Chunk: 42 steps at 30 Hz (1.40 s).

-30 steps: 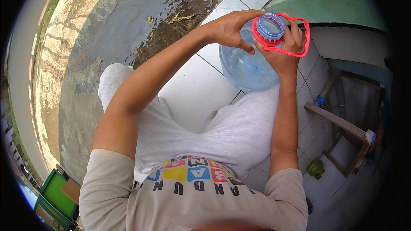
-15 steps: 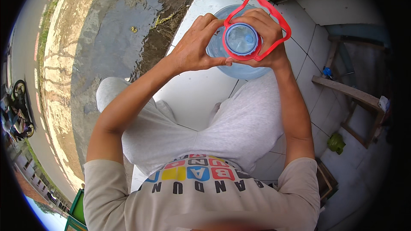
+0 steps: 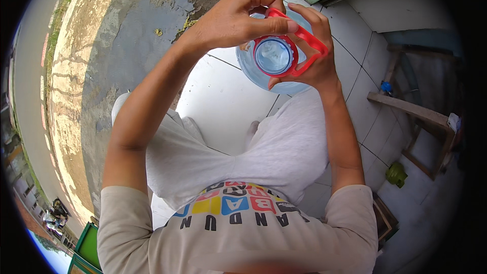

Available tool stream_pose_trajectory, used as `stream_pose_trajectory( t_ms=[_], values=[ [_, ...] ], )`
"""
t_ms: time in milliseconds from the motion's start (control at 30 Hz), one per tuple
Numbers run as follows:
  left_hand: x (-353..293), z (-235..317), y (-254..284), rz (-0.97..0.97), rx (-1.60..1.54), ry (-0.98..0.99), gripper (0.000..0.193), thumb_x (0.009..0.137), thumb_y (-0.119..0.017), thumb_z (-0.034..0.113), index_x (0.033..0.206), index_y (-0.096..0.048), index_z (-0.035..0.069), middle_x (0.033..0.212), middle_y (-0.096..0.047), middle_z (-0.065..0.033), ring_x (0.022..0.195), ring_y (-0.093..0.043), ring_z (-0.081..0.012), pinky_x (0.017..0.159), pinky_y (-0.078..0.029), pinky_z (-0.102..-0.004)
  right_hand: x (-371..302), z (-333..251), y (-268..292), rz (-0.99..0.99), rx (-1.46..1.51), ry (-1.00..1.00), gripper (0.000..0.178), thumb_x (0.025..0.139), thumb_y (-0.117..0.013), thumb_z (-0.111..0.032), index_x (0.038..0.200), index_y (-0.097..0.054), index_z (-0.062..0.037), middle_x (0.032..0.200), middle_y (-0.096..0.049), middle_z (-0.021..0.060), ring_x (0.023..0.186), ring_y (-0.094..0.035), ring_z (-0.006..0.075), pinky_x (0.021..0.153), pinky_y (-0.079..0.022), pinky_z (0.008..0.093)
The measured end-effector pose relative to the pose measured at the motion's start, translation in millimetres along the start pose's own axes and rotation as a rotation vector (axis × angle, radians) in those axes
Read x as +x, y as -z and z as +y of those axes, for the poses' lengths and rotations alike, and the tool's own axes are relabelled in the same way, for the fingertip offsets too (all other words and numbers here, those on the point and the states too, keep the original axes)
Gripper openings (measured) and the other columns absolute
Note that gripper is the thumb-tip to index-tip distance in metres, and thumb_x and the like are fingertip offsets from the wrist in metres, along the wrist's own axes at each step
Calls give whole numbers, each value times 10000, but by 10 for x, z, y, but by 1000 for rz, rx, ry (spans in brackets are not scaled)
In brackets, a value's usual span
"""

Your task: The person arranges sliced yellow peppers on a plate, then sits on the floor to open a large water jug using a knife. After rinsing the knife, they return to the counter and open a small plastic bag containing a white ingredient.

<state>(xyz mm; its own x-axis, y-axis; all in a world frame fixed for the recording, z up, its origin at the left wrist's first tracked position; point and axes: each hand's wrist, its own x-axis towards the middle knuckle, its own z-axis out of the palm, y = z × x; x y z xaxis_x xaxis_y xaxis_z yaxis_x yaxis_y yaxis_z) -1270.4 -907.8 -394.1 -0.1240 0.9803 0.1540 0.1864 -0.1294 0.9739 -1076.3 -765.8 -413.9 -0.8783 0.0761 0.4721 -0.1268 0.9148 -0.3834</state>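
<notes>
Left hand (image 3: pixel 236 22) pinches red handle (image 3: pixel 313 43), likely for control, while right hand (image 3: pixel 323 61) curls fingers round blue jug neck (image 3: pixel 274 57), seemingly steadying it

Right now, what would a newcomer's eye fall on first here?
The red handle on the bluish bottle, just above centre; the left hand holds it, with the right hand beneath. Next, the green canister on the floor at far right.

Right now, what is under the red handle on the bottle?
Part of the right hand shows through the loop of the red handle, and the pale blue bottle is lower down. What lies directly beneath the handle's band and the left hand is covered.
</notes>
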Motion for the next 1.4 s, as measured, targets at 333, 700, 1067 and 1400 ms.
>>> stream_pose_trajectory(
  t_ms=[333,700,1067,1400],
  values=[
    [-131,617,-801,216,-84,376,489,1037,-580,432,705,-596,73,629,-463,53,589,-359,-57,557,-297,-262,-504,-201,-361,377,-214,-415,1015,687,-818,-694,1372,-459,-36,1371,-565,166,1340,-515,349,1119,-299,627],
    [-872,1197,-1119,296,-128,515,493,1094,-452,320,748,-531,-22,596,-462,-39,568,-401,-133,540,-361,-344,-418,-508,-285,241,85,-100,741,629,-897,-527,1141,-648,-54,1104,-743,127,1039,-729,293,996,-502,511],
    [-1926,1466,-1282,553,-273,548,195,967,-638,164,861,-510,62,722,-536,-26,623,-477,-156,617,-410,-301,-40,-1070,-733,-52,579,293,625,621,-869,-442,1026,-658,-14,956,-722,130,889,-738,300,884,-568,468],
    [-2797,760,-1813,981,600,753,1023,587,-968,308,1415,-433,33,1282,-556,-216,1264,-502,-462,1060,-439,-541,11,-1691,-1173,-214,811,356,497,657,-789,-347,996,-658,-8,956,-712,137,889,-733,309,873,-571,483]
  ],
)
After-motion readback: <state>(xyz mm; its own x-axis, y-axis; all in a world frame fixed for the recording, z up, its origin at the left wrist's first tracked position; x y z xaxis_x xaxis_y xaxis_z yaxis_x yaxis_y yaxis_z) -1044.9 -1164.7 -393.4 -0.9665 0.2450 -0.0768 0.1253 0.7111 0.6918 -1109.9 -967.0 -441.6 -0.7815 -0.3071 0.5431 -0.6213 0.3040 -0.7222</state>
